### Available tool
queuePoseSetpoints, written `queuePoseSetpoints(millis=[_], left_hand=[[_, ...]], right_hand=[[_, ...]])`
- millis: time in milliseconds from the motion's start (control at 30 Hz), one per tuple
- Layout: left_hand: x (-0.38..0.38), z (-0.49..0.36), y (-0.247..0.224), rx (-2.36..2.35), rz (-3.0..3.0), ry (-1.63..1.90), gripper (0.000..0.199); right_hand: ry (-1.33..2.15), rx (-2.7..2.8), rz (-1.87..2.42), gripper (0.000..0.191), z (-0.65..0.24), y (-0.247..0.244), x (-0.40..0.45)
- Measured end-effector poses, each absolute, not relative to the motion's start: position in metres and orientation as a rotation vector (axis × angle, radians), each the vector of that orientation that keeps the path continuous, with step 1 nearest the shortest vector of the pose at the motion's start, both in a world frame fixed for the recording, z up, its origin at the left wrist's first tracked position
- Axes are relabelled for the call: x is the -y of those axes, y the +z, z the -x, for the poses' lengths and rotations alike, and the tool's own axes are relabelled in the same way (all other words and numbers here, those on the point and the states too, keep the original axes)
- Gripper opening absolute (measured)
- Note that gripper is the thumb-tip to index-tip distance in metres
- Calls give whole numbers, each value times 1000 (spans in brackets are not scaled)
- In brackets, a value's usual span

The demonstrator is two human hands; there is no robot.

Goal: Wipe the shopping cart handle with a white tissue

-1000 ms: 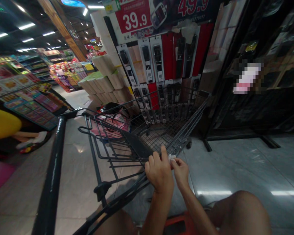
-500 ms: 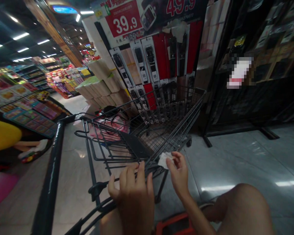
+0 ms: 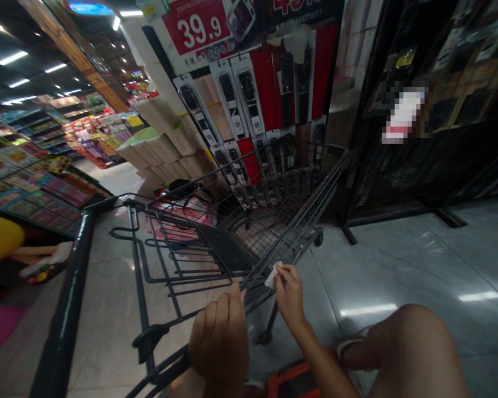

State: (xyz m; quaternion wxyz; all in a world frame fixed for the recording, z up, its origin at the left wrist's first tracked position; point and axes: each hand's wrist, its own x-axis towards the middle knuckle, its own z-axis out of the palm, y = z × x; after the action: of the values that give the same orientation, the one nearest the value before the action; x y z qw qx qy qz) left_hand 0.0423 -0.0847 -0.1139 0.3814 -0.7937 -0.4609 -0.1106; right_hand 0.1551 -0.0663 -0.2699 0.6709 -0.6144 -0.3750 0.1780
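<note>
My right hand [image 3: 289, 293] pinches a small crumpled white tissue [image 3: 273, 275] between thumb and fingertips, just beside the lower frame of a dark wire shopping cart [image 3: 232, 243]. To its left, my left hand [image 3: 221, 334] shows its back, with the fingers drawn together and the index fingertip meeting the thumb near the cart's side wires. Whatever lies between those fingertips is too small or hidden to tell. The cart's thick handle bar [image 3: 72, 293] stands at the left. No grip on it by either hand shows.
Packaged watches [image 3: 249, 97] hang on a rack behind the cart. Pink cloth and a black item [image 3: 186, 213] show through its wires. A bare knee [image 3: 419, 342] is at the lower right, beside an orange-red frame [image 3: 294, 376]. A yellow round object [image 3: 0, 237] stands left.
The fingers of my left hand have come together from a spread pose. My right hand has shifted slightly left and down with the tissue, which now shows narrower. The view has shifted slightly.
</note>
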Motion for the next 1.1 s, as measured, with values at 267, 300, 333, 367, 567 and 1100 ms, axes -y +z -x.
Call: queuePoseSetpoints(millis=[267,300,333,367,567,1100], left_hand=[[84,-49,-113,1223,2042,-318,14],[84,-50,-113,1223,2043,-332,13],[84,-50,-114,1223,2042,-344,14],[84,-50,-114,1223,2033,-362,14],[85,-49,-116,1215,2029,-394,17],[87,-52,-117,1355,2075,-345,22]], right_hand=[[372,895,1480,25,-165,-277,62],[372,871,1496,24,-165,-278,62],[381,836,1515,23,-165,-280,62],[408,790,1533,20,-165,-283,62],[889,413,1416,25,-152,-296,64],[575,847,1186,26,-101,-215,105]])
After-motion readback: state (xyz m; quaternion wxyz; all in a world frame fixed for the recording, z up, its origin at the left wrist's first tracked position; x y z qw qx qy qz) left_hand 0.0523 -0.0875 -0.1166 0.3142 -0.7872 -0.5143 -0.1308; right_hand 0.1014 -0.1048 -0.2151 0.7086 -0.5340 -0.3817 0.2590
